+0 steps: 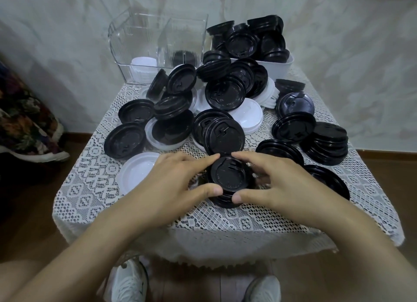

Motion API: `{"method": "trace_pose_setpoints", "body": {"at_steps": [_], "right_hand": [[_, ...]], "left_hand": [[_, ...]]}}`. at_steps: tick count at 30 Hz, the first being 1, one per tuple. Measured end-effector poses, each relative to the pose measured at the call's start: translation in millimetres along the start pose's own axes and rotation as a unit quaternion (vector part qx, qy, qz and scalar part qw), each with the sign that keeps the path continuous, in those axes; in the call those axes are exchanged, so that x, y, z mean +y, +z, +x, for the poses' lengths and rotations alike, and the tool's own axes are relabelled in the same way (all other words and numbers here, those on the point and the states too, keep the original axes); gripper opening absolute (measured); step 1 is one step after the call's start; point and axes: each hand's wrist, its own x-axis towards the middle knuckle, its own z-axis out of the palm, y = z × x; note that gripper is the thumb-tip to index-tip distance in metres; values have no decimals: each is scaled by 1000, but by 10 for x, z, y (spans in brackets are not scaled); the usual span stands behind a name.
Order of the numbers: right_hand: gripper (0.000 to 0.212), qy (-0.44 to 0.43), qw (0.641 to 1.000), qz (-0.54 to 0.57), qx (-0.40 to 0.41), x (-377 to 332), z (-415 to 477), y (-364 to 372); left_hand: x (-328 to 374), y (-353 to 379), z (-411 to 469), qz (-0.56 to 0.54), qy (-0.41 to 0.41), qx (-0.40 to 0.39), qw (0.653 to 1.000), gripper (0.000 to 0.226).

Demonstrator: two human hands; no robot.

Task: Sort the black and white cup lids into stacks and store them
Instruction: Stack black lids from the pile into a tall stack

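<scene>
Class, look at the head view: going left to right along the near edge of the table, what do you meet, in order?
white lid → left hand → black lid stack gripped by both hands → right hand → loose black lid

**Soft, dim room light with wide-angle warp**

Light falls soft and even from above, brightest on the wall (338, 53) at upper right. The floor (31, 211) at left sinks to near black. Small glints ride the black lids (224, 94), and pale glare streaks the clear box (140, 42). Left hand (178, 179) and right hand (270, 182) cast a faint shadow on the cloth (90, 188) around the stack (228, 179). Edges bow outward. Forearms and shoes (128, 281) smear soft at the bottom.
</scene>
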Motion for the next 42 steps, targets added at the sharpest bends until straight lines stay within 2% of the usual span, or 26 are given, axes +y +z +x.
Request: {"method": "trace_pose_setpoints", "body": {"at_steps": [6, 11, 13, 16, 23, 28, 31, 36, 42], "right_hand": [[90, -1, 1000, 10, 2, 37, 8, 21], [82, -12, 1000, -28, -2, 3, 9, 15], [77, -15, 999, -48, 0, -24, 15, 28], [74, -10, 998, -61, -6, -36, 22, 35], [88, 20, 999, 11, -28, 83, 36, 57], [84, 28, 998, 36, -42, 112, 57, 69], [85, 22, 999, 37, -26, 123, 59, 98], [91, 3, 997, 78, 25, 45, 63, 141], [72, -29, 998, 23, 54, -163, 199, 271]], "left_hand": [[24, -26, -4, -9, -19, -18, 1000, 79], [-34, 30, 6, -1, -30, -27, 999, 85], [-73, 74, 7, 28, -21, -24, 999, 95], [-85, 100, 15, 58, -9, -15, 998, 98], [-35, 83, -11, 46, 37, 9, 998, 92], [-9, 85, -24, 45, 27, -13, 999, 96], [23, 86, -12, 71, 22, -9, 997, 111], [11, -36, -25, 43, 14, 36, 998, 97], [-128, -165, -100, 55, -5, 29, 998, 96]]}}
